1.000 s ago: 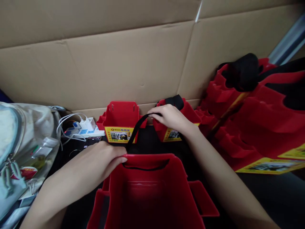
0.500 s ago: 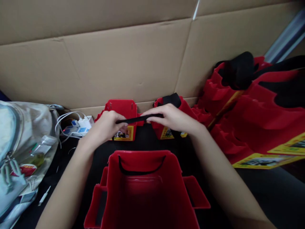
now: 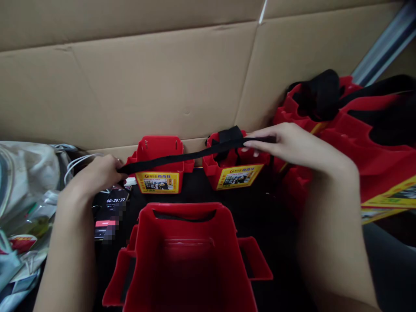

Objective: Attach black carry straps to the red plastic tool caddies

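Note:
A black webbing strap [image 3: 182,158] stretches nearly straight between my two hands, higher at the right. My left hand [image 3: 104,173] is closed on its left end. On the right, my right hand [image 3: 279,141] pinches the other end between thumb and fingers. Below the strap, close to me, stands an open red plastic tool box [image 3: 186,260] with side pockets. A black band shows through its far wall; whether it joins the held strap is hidden. Behind the strap are two smaller red boxes, the left one [image 3: 159,149] and the right one [image 3: 238,175], both with yellow labels.
Stacked red boxes [image 3: 383,160] with black straps fill the right side. At left lie a pale bag [image 3: 29,173] with a bottle [image 3: 42,212] and a phone [image 3: 113,208] showing a timer. A cardboard wall [image 3: 162,86] closes off the back.
My hands have moved apart, the left hand leftward and the right hand rightward and slightly up. Much more of the strap now shows between them, and the phone has come into view.

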The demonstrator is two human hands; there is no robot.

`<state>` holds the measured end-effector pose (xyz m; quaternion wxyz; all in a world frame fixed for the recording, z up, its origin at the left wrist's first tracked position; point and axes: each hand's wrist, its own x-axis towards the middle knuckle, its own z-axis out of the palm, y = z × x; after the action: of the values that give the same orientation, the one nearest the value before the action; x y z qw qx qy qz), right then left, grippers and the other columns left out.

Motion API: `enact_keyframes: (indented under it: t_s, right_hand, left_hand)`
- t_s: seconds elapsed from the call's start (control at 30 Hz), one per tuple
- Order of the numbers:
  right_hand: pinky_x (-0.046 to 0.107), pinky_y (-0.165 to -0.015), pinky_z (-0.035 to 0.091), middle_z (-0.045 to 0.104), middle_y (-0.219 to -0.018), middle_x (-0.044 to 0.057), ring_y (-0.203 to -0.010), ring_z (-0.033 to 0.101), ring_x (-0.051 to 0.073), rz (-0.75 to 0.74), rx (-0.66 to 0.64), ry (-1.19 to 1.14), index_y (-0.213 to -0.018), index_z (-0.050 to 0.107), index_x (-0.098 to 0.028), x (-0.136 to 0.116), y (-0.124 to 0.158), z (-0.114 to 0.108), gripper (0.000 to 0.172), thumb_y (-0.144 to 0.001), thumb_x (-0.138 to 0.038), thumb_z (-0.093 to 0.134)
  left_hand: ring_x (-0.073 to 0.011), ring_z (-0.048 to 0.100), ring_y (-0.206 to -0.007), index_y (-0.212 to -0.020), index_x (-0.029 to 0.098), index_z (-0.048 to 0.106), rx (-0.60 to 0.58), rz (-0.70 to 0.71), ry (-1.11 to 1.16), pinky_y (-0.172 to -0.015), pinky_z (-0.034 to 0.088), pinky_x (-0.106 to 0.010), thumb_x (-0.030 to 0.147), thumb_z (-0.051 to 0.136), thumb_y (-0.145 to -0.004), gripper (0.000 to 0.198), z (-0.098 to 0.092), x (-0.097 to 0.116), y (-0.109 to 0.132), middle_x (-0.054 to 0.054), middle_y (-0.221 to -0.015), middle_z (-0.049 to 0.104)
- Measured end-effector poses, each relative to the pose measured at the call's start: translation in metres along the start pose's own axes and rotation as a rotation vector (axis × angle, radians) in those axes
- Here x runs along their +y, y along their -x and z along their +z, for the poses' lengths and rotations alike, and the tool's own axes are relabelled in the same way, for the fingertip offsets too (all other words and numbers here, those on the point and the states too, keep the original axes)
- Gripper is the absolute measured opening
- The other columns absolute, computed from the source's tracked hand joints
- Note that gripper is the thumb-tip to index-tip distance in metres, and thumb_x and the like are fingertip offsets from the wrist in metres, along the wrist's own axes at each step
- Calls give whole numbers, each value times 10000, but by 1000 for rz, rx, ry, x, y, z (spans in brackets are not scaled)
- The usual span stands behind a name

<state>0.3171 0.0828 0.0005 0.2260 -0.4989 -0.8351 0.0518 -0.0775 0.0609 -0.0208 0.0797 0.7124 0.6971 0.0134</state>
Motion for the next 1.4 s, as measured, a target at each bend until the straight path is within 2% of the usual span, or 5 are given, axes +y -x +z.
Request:
enact_keyframes:
  t_s: [0.33, 0.67, 1.0, 1.2, 1.4]
  right_hand:
    - [221, -645, 415, 690, -792, 20, -649, 588, 112, -316, -131, -148, -991, 679, -172, -72, -29, 69, 273, -850, -285, 474]
    - [198, -526, 441, 668, -634, -15, -574, 613, 106, -67, -294, -189, -909, 695, -204, -9, -28, 36, 245, -816, -242, 471]
    - [197, -543, 406, 577, -528, -25, -470, 524, 78, -304, -312, -236, -929, 646, -145, -75, -36, 84, 259, -870, -288, 439]
    - [258, -621, 448, 650, -789, 47, -664, 599, 144, -89, -108, -64, -971, 555, -166, -57, 1, 74, 306, -868, -421, 421]
    - [367, -858, 464, 555, -1174, 120, -1017, 576, 235, 18, -373, -76, -1211, 512, -218, -6, 86, 103, 395, -863, -377, 414]
  left_hand:
    - [-179, 605, -912, -1136, 197, 580, 55, 688, 283, -781, 449, -249, 375, 522, -800, 384, 15, 82, 7, -40, -1067, 656]
    - [-106, 509, -507, -632, 179, 660, -108, 313, 89, -503, 363, -200, 291, 501, -767, 236, -7, -27, 2, 17, -553, 612]
    - [-214, 577, -1037, -1188, 178, 540, 61, 636, 444, -905, 433, -325, 447, 608, -729, 536, 23, 82, 2, -74, -1165, 612]
    - [-146, 648, -646, -763, 122, 596, -87, 545, 563, -653, 509, -262, 296, 393, -877, 291, 32, 81, -6, -76, -740, 687]
    - [-152, 646, -731, -831, 176, 581, -183, 599, 458, -679, 496, -252, 314, 358, -893, 270, 12, 70, 23, -32, -792, 687]
